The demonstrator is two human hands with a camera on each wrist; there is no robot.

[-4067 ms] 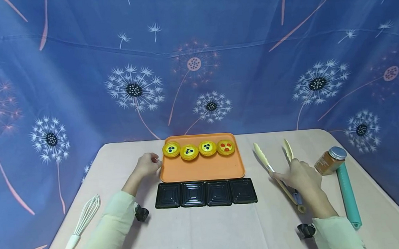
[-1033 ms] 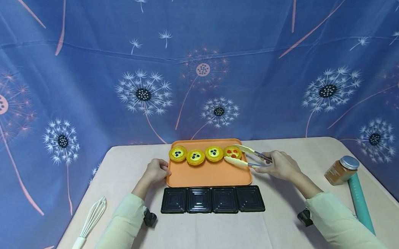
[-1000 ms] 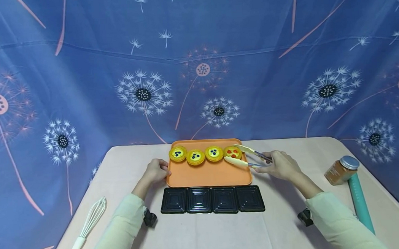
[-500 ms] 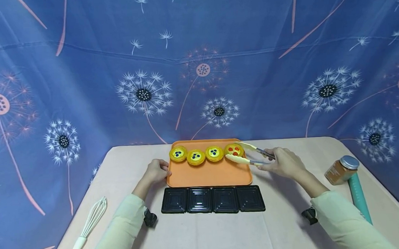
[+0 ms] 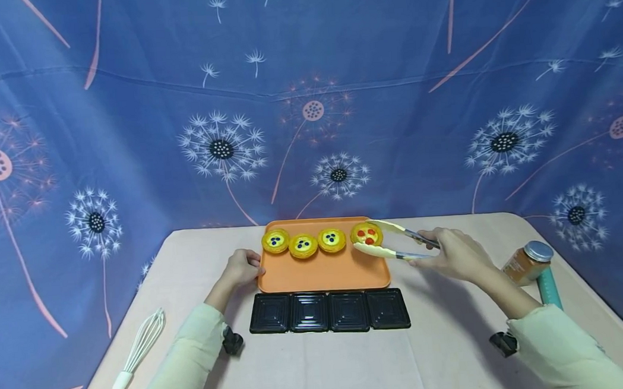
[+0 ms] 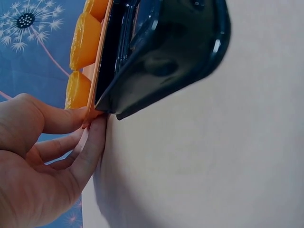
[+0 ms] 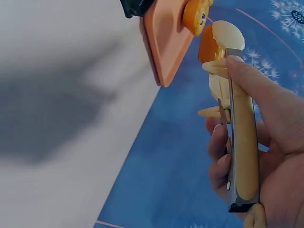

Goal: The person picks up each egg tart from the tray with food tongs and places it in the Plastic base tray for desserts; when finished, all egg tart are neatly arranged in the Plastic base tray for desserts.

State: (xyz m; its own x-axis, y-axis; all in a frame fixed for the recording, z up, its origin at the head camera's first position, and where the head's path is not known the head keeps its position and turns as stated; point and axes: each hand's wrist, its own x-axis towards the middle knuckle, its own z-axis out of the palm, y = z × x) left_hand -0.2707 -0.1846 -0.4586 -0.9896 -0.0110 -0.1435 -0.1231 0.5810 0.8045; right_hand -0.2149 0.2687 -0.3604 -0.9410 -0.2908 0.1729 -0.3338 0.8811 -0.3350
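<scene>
My right hand [image 5: 461, 255] grips cream-tipped tongs [image 5: 377, 251] around their handle. Between the tong tips is an egg tart [image 5: 366, 234] with red dots, and the right wrist view shows this tart [image 7: 207, 45] raised away from the tray. On the left, my left hand [image 5: 241, 266] pinches the rim of the orange tray [image 5: 322, 275], thumb above and fingers lower, as the left wrist view shows. Three tarts with blue dots [image 5: 303, 246] sit in a row along the tray's back half.
A black tray [image 5: 329, 311] with several square compartments lies just in front of the orange one. At far left is a whisk [image 5: 139, 351]. A silver-lidded jar [image 5: 528, 263] and a teal roll [image 5: 549, 290] lie at right, partly behind the right forearm.
My right hand took up the tongs from the table and brought them around the red-dotted tart, which has since shifted up and right. My left hand has stayed at the tray's left edge.
</scene>
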